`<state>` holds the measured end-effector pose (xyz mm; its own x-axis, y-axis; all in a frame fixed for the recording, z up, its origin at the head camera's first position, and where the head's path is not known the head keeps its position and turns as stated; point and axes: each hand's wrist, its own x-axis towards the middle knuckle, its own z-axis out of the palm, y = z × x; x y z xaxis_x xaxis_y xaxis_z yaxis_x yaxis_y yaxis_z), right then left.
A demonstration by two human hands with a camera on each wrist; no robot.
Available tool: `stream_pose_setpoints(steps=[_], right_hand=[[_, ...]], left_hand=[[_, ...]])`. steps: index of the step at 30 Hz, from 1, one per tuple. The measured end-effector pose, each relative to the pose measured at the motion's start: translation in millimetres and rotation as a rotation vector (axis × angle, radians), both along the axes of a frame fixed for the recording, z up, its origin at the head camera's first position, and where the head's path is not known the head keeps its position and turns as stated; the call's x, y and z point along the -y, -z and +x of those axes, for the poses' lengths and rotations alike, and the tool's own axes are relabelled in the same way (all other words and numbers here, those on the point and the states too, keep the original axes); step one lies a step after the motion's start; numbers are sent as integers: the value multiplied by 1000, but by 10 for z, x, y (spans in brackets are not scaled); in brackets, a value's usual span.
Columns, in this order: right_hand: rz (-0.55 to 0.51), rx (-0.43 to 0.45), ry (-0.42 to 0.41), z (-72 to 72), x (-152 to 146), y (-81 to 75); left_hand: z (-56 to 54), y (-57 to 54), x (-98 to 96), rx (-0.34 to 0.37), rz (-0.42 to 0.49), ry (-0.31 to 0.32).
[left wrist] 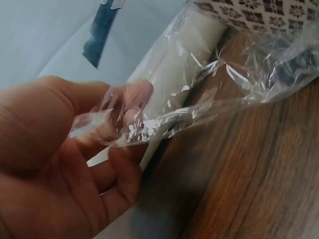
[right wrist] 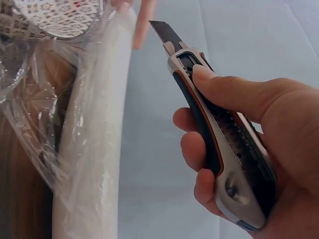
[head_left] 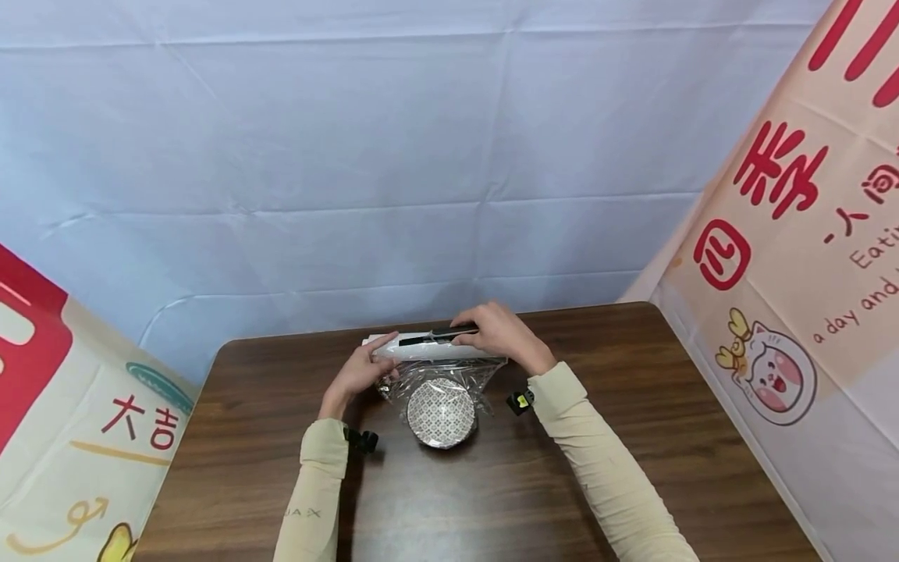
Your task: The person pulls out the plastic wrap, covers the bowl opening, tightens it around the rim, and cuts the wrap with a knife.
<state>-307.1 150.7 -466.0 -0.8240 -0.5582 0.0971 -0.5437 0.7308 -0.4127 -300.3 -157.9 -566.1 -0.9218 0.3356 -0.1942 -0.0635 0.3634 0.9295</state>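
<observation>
A roll of clear plastic wrap [head_left: 449,349] lies across the back of the table. Film drawn from it [right wrist: 42,117] drapes, crumpled and shiny, over a round bowl [head_left: 441,412] with a dark-and-white pattern. At the roll's left end, my left hand [head_left: 363,367] pinches the film's edge between thumb and fingers, as the left wrist view shows [left wrist: 75,144]. My right hand [head_left: 500,334] grips a utility knife [right wrist: 219,144], thumb on its slider. The knife's blade [right wrist: 167,32] is extended and points left, above the roll and apart from the film in the right wrist view.
The dark wooden table [head_left: 267,437] ends just behind the roll, near a pale blue cloth backdrop [head_left: 337,156]. Printed banners [head_left: 787,312] hang at both sides. A small black wrist camera [head_left: 361,442] sits on my left sleeve cuff, another [head_left: 520,402] on the right.
</observation>
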Motion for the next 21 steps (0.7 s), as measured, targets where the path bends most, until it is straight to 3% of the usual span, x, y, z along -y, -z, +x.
stream_pose_setpoints(steps=[6,14,21], right_hand=[[80,-12,-10,11,101,25],[209,-51,-7,-17,295,78],[263,-78,-61,-46,459,88]], left_hand=[[-35,-64,32,-5,-59,94],[-66,-104,50,14,-117,108],[-61,-109,45,39,-115,94]])
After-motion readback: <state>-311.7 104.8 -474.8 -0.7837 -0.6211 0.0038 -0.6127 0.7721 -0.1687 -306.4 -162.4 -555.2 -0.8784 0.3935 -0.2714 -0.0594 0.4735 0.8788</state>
